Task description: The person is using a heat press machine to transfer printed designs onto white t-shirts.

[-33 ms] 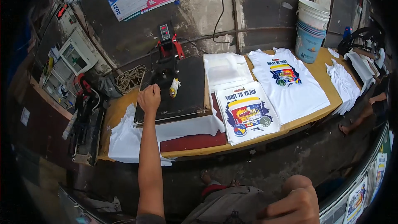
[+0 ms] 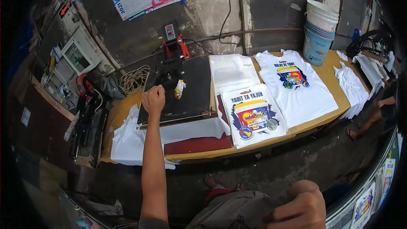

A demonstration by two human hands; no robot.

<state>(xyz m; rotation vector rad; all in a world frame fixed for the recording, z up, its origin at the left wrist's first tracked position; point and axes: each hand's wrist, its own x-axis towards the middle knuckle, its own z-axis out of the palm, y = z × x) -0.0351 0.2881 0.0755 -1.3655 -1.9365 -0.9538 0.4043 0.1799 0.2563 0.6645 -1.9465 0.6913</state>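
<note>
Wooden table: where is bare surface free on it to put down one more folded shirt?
The wooden table shows bare top only between the printed white shirt and the white stack, below the buckets, plus a narrow strip left of the heat press. The middle is crowded with printed sheets. The left hand rests on the press.

two heat presses (image 2: 178,89), two stacked buckets (image 2: 319,34), one rope coil (image 2: 133,79)

Matt black metal heat press (image 2: 178,93) with a red-painted frame, soft white cotton shirt (image 2: 296,87) with a glossy colour print, smooth printed paper sheet (image 2: 253,114), worn yellowish wooden table (image 2: 330,74), smooth plastic buckets (image 2: 320,32), rough stained concrete wall (image 2: 263,4), coiled fibrous rope (image 2: 133,80)
</note>
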